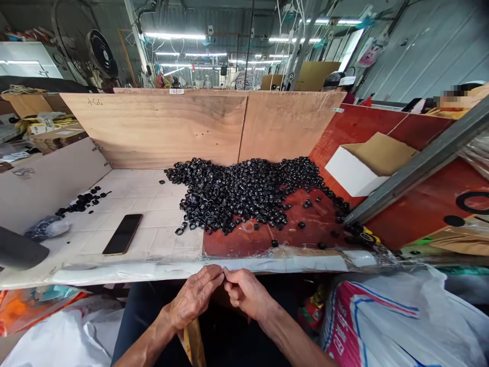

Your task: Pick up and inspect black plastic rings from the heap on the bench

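My left hand [197,294] and my right hand [246,291] meet fingertip to fingertip, just in front of the table's taped front edge and above my lap. The fingers of both hands are closed in a pinch. Whatever sits between them is too small or too hidden to make out. Beyond the hands, a wide heap of small black ring-shaped parts [237,191] lies on the table, partly on its white surface and partly on a red board [244,243]. A few loose black parts are scattered nearer the edge.
A dark phone [123,234] lies on the white left side, near a smaller group of black parts [81,202]. Wooden boards [171,127] wall the back. At right are an open carton [367,163] and a slanted metal bar [420,163]. A large white sack [397,316] stands below.
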### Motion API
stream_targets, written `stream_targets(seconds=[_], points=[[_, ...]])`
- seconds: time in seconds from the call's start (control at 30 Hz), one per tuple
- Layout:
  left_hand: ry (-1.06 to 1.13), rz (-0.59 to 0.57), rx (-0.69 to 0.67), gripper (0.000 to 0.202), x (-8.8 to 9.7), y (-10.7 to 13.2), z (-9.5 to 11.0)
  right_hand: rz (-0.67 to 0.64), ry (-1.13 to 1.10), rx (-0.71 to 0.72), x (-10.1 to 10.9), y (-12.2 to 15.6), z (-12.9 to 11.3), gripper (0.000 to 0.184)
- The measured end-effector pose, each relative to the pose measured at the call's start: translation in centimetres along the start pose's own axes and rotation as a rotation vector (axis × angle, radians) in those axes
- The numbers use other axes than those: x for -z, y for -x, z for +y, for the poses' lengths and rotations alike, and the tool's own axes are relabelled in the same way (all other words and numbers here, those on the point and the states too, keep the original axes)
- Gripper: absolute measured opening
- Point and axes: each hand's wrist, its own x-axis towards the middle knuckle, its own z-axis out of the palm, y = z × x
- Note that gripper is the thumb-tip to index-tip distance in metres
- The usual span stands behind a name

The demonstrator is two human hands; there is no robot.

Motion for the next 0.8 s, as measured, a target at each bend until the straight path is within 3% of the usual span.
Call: stream_targets(seconds=[0.07,0.13,0.2,0.27,0.33,0.4,0.53,0.63,0.7,0.8], points=[[0.048,-0.055,0.047,0.040,1.0,-0.3,0.2,0.023,0.256,0.133,0.5,-0.2,-0.7,0.040],[0.093,-0.056,0.202,0.029,1.8,-1.3,-0.3,0.131,0.501,0.382,1.2,-1.1,-2.0,0.040],[0.065,0.048,0.431,0.023,2.0,-2.7,-1.6,0.288,0.698,0.647,1.9,-3.0,-3.5,0.027],[-0.040,0.230,0.638,0.013,1.7,-4.3,-3.7,0.407,0.936,0.853,2.7,-5.5,-4.6,0.007],[-0.136,0.305,0.738,0.015,0.9,-5.7,-5.9,0.446,1.115,0.907,3.3,-8.0,-4.9,0.017],[-0.218,0.281,0.757,0.019,0.1,-6.6,-7.6,0.456,1.221,0.900,3.7,-9.8,-4.6,0.019],[-0.307,0.232,0.748,0.008,-0.6,-6.9,-8.6,0.439,1.253,0.933,4.0,-10.6,-3.5,0.016],[-0.244,0.248,0.672,0.009,-0.5,-6.6,-8.3,0.348,1.198,1.022,4.0,-10.2,-3.5,0.020],[-0.163,0.282,0.621,0.009,-0.6,-6.4,-8.3,0.279,1.108,1.080,3.9,-10.1,-3.7,0.022],[-0.024,0.331,0.653,0.018,-0.9,-6.4,-8.2,0.205,0.896,1.127,4.0,-9.9,-4.0,0.020]])
